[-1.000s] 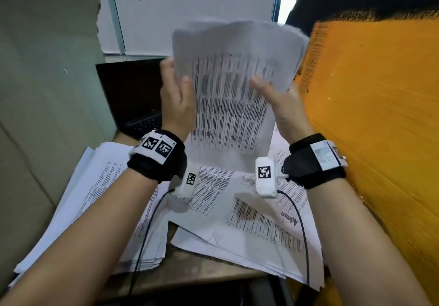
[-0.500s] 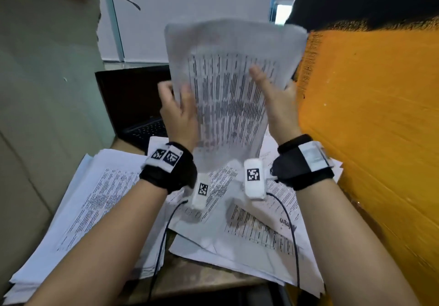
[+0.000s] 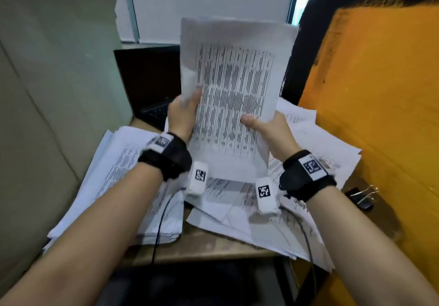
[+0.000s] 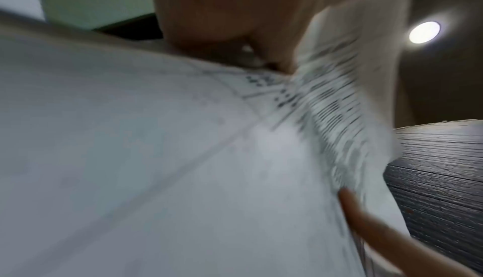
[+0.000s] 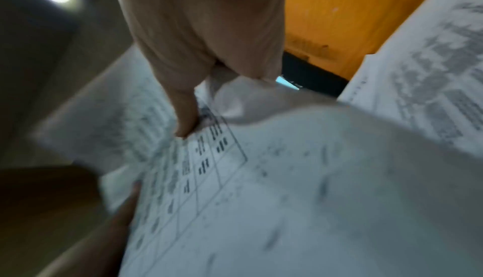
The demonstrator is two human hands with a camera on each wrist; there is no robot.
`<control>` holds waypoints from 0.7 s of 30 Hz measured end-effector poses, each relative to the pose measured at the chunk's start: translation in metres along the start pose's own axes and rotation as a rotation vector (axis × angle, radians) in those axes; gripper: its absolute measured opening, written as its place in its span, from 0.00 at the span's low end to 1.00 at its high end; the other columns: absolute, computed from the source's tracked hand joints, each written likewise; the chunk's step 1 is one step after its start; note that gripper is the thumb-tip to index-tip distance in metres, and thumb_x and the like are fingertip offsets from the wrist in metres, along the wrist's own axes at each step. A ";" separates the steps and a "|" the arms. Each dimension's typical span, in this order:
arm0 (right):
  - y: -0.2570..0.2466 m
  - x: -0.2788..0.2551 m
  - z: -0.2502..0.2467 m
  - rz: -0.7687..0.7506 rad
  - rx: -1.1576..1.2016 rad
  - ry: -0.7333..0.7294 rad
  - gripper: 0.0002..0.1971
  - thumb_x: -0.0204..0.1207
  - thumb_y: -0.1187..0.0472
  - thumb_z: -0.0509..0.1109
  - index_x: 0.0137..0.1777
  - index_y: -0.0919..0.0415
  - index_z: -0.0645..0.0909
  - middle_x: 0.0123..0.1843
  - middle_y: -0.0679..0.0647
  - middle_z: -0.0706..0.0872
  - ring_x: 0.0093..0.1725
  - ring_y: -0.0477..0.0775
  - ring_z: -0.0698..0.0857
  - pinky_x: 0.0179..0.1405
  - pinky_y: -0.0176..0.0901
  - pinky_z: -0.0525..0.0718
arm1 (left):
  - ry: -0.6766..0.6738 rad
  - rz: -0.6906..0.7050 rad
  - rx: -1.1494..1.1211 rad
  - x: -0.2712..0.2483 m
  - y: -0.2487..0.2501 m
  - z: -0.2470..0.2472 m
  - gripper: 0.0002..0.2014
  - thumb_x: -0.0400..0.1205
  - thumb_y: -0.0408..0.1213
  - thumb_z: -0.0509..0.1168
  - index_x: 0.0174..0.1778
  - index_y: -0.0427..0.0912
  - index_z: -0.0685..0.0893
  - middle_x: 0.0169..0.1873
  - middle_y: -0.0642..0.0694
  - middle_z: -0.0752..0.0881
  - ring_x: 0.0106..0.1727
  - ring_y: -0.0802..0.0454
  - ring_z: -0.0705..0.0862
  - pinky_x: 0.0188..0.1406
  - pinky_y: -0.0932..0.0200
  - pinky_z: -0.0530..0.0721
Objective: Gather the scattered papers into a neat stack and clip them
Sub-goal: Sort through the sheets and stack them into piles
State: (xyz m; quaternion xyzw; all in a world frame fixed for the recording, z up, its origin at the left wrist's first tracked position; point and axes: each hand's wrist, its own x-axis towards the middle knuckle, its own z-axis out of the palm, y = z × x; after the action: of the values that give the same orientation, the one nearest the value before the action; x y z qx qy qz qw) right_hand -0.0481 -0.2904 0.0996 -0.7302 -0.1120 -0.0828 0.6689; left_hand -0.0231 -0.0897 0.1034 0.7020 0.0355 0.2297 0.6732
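A sheaf of printed papers stands upright above the desk, held between both hands. My left hand grips its left edge, thumb on the front. My right hand grips the lower right edge, thumb across the printed face. In the left wrist view the papers are blurred beside my palm. The right wrist view has my thumb pressed on the sheet. Loose sheets lie scattered under my wrists, and a thicker pile lies at the left. A black binder clip lies at the right.
An open black laptop stands behind the papers. A beige cardboard panel walls the left side and an orange panel the right. The brown desk edge shows in front. Cables run from both wrist cameras.
The sheaf has turned more upright and squarer. Both hands have slid down its sides toward the lower half; the right thumb now lies on the lower right. The binder clip has come into view.
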 end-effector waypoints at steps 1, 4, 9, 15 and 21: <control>-0.004 0.000 0.005 0.001 -0.049 -0.010 0.20 0.73 0.65 0.77 0.64 0.66 0.81 0.57 0.57 0.89 0.53 0.49 0.89 0.52 0.35 0.86 | 0.009 -0.002 0.034 0.007 0.002 -0.007 0.09 0.80 0.43 0.65 0.51 0.43 0.83 0.45 0.46 0.85 0.46 0.52 0.83 0.48 0.54 0.83; 0.000 -0.006 0.025 0.095 -0.156 -0.044 0.11 0.76 0.63 0.75 0.56 0.67 0.84 0.44 0.54 0.89 0.38 0.45 0.86 0.36 0.31 0.83 | 0.092 -0.056 0.047 0.031 0.010 -0.043 0.13 0.80 0.24 0.54 0.57 0.43 0.71 0.43 0.44 0.81 0.36 0.51 0.80 0.27 0.64 0.78; 0.033 -0.019 0.091 0.406 -0.025 -0.204 0.13 0.76 0.65 0.75 0.55 0.74 0.84 0.44 0.61 0.91 0.35 0.53 0.89 0.37 0.41 0.90 | 0.123 -0.100 -0.136 0.044 0.046 -0.092 0.13 0.84 0.25 0.50 0.48 0.48 0.74 0.41 0.51 0.85 0.36 0.58 0.85 0.29 0.70 0.78; 0.057 -0.038 0.178 0.582 0.111 -0.501 0.12 0.80 0.71 0.67 0.61 0.77 0.79 0.36 0.58 0.89 0.27 0.49 0.85 0.26 0.37 0.85 | -0.165 -0.228 -0.126 0.027 0.046 -0.067 0.14 0.85 0.27 0.51 0.48 0.48 0.78 0.44 0.50 0.89 0.39 0.58 0.91 0.38 0.65 0.85; 0.047 0.001 0.067 0.449 -0.074 -0.189 0.19 0.80 0.59 0.71 0.67 0.68 0.75 0.43 0.57 0.82 0.33 0.49 0.81 0.35 0.39 0.83 | -0.341 -0.400 -0.055 0.011 -0.001 -0.037 0.10 0.86 0.28 0.53 0.52 0.41 0.79 0.44 0.46 0.87 0.40 0.52 0.88 0.38 0.63 0.83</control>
State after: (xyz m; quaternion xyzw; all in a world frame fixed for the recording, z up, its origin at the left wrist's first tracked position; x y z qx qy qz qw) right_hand -0.0359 -0.2271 0.0486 -0.7651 -0.0058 0.1327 0.6300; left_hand -0.0262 -0.0513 0.1050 0.6911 0.0532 -0.0286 0.7203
